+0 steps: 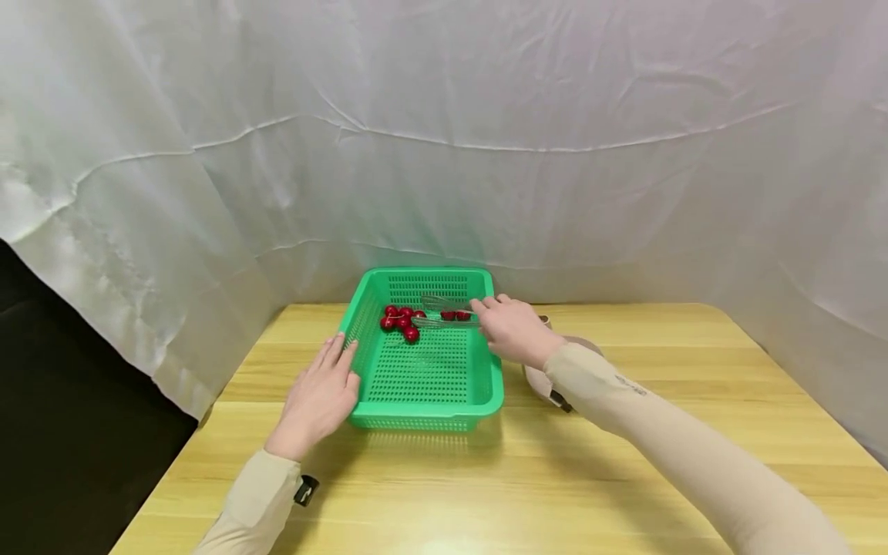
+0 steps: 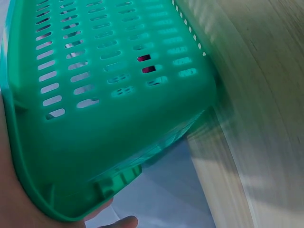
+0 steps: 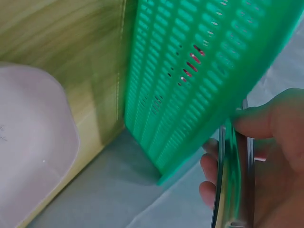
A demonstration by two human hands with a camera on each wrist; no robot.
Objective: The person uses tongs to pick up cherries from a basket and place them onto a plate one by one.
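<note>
My right hand (image 1: 509, 327) holds a pair of metal tongs (image 1: 444, 323) over the far right part of a green plastic basket (image 1: 432, 410). The arms of the tongs stand apart, their tips pointing left. Two red cherries (image 1: 455, 315) show between the arms in the head view. Just left of the tips lies a cluster of several shiny cherries (image 1: 405, 323) on the basket floor. My left hand (image 1: 322, 393) rests on the basket's left rim with its fingers stretched out along it. In the right wrist view, thumb and fingers press the tongs (image 3: 232, 175) beside the rim.
A pale, round-cornered dish (image 3: 35, 137) stands right of the basket, partly under my right forearm in the head view. The wooden table (image 1: 444, 493) ends near a hanging white cloth (image 1: 444, 193) at the back. Something black (image 1: 76, 416) is at far left.
</note>
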